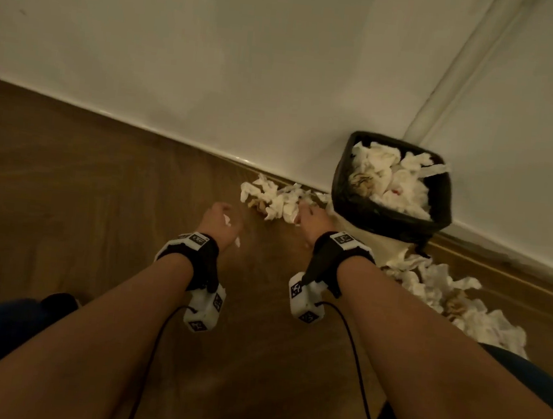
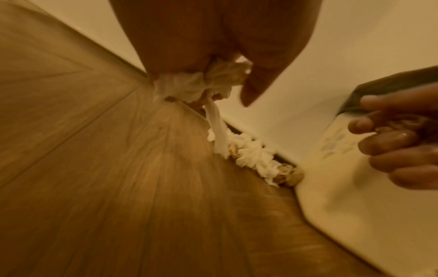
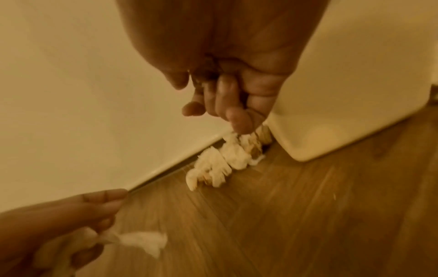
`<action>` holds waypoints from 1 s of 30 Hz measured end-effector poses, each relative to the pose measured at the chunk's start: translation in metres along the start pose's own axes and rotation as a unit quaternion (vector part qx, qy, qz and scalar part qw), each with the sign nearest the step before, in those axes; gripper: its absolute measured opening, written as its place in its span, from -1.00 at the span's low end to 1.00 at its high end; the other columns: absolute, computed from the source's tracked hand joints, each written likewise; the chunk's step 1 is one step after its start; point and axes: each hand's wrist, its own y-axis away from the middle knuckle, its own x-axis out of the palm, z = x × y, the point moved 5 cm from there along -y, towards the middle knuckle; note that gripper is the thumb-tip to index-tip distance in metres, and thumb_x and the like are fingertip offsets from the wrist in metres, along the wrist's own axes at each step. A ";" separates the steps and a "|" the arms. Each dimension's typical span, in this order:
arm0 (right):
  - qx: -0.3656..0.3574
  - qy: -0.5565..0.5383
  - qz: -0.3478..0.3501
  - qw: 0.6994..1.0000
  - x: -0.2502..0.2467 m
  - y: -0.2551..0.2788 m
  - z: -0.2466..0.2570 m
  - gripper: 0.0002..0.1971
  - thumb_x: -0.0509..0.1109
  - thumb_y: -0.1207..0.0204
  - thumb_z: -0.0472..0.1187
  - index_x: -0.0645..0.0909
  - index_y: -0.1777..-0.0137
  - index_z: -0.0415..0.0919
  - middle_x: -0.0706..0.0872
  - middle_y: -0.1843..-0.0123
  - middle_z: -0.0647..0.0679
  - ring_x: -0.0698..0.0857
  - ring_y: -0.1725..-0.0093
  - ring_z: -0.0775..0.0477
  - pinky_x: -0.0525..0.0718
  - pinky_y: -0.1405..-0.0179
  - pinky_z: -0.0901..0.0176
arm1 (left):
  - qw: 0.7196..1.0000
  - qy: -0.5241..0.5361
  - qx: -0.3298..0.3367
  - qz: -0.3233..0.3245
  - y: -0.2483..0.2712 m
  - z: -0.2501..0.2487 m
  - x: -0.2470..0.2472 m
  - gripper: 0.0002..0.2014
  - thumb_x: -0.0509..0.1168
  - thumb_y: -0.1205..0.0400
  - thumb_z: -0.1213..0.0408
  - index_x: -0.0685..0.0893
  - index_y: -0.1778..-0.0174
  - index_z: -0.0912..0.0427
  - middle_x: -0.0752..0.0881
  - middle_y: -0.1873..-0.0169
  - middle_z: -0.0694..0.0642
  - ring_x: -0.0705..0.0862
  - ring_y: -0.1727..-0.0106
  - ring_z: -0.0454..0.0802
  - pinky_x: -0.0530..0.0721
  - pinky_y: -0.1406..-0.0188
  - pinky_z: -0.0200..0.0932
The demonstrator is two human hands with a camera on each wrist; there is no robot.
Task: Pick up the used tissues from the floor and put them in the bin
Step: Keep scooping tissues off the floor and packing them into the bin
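Here, your left hand (image 1: 220,224) hangs over bare floor (image 1: 82,189) with its fingers (image 3: 102,202) clamped on a crumpled tissue (image 2: 196,84); one strip of it dangles below the fist. Your right hand (image 1: 310,218) reaches down at the edge of a heap (image 1: 274,197) of tissues lying along the foot of the wall (image 1: 217,49), just left of the bin (image 1: 340,185). Its fingers (image 3: 227,101) are curled loosely, tips at or touching the heap; you cannot tell from the blurred wrist views whether they grip any of it yet.

The bin stands against the wall, lined with a black bag (image 1: 383,222) and filled with tissues to its rim, some poking over the far edge. Its pale body sits right beside the heap, so the end of the heap runs into the gap between bin and wall. A second, bigger pile (image 1: 456,306) spreads over the floor on the bin's right side, touching its base and running toward your right arm. A pale vertical moulding (image 1: 453,67) rises on the wall behind the bin. Both wrists carry black straps with white marker blocks (image 1: 205,307), and thin black cables trail from them over the floor.
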 end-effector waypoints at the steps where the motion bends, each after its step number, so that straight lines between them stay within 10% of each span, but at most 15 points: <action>1: -0.011 -0.022 -0.012 1.000 -0.012 0.010 0.006 -0.68 -0.06 -0.72 -0.22 0.56 -0.04 -0.24 0.49 -0.40 -0.38 0.55 -0.16 -0.23 0.51 -0.18 0.01 | 1.000 0.015 0.008 0.003 0.008 -0.011 -0.002 -0.40 0.41 -0.53 0.12 0.35 -0.44 0.17 0.46 -0.37 0.21 0.52 -0.34 0.19 0.52 -0.21 -0.04; 4: -0.051 -0.083 -0.038 0.994 -0.047 0.038 0.023 -0.67 0.00 -0.68 -0.26 0.30 0.33 -0.01 0.47 -0.42 -0.45 0.44 0.25 -0.03 0.44 0.24 0.19 | 0.995 -0.067 0.073 -0.006 0.030 -0.050 -0.014 -0.51 0.46 -0.48 0.15 0.52 -0.30 0.13 0.58 -0.29 0.14 0.57 -0.29 0.13 0.51 -0.08 -0.17; 9: -0.078 -0.062 -0.056 0.993 -0.098 0.079 0.031 -0.77 0.12 -0.60 -0.42 0.42 0.10 -0.04 0.56 -0.37 -0.37 0.58 -0.08 -0.09 0.36 0.30 0.45 | 0.982 -0.103 0.154 -0.020 0.063 -0.112 -0.030 -0.66 0.19 -0.59 0.50 0.61 -0.23 0.12 0.59 -0.24 0.22 0.61 -0.16 0.17 0.53 0.06 -0.18; 14: -0.108 -0.135 -0.100 0.980 -0.145 0.116 0.016 -0.73 0.24 -0.52 -0.48 0.53 -0.12 -0.18 0.71 -0.08 -0.38 0.59 0.37 0.06 0.55 0.41 0.36 | 0.981 -0.003 0.193 0.005 0.088 -0.166 -0.029 -0.65 0.06 -0.58 0.59 0.54 -0.07 0.07 0.64 0.11 0.07 0.58 0.29 -0.07 0.45 0.59 -0.41; 19: -0.070 -0.232 -0.196 0.950 -0.184 0.130 -0.012 -0.91 0.20 -0.62 -0.39 0.46 -0.05 -0.25 0.69 0.18 -0.27 0.60 0.55 -0.03 0.56 0.66 0.33 | 0.973 0.047 0.227 0.018 0.102 -0.219 -0.014 -0.66 0.05 -0.59 0.57 0.43 -0.23 0.18 0.60 0.07 0.24 0.55 0.19 0.07 0.53 0.26 -0.13; 24: -0.099 -0.098 -0.262 0.955 -0.195 0.118 -0.022 -0.79 0.26 -0.63 -0.27 0.69 -0.13 -0.30 0.77 0.05 -0.22 0.70 0.22 -0.03 0.61 0.16 0.29 | 0.975 0.028 0.220 0.019 0.099 -0.250 0.008 -0.60 0.09 -0.70 0.03 0.32 -0.29 0.28 0.57 -0.01 0.21 0.58 -0.04 0.16 0.52 0.00 -0.07; 27: -0.059 -0.010 -0.250 0.966 -0.193 0.104 -0.023 -0.66 0.09 -0.69 -0.30 0.57 -0.35 -0.28 0.60 -0.34 -0.28 0.57 -0.29 -0.22 0.47 -0.26 0.15 | 0.979 -0.003 0.203 0.005 0.090 -0.256 0.023 -0.64 0.01 -0.73 0.18 0.44 -0.35 0.29 0.52 -0.30 0.30 0.48 -0.34 0.27 0.44 -0.37 0.07; 30: -0.007 0.029 -0.207 0.978 -0.185 0.088 -0.031 -0.58 0.04 -0.67 -0.31 0.37 -0.51 -0.26 0.33 -0.49 -0.33 0.41 -0.41 -0.31 0.38 -0.38 0.07 | 0.980 -0.046 0.192 0.003 0.081 -0.255 0.039 -0.64 0.00 -0.70 0.31 0.49 -0.38 0.20 0.42 -0.38 0.33 0.43 -0.37 0.31 0.38 -0.43 0.07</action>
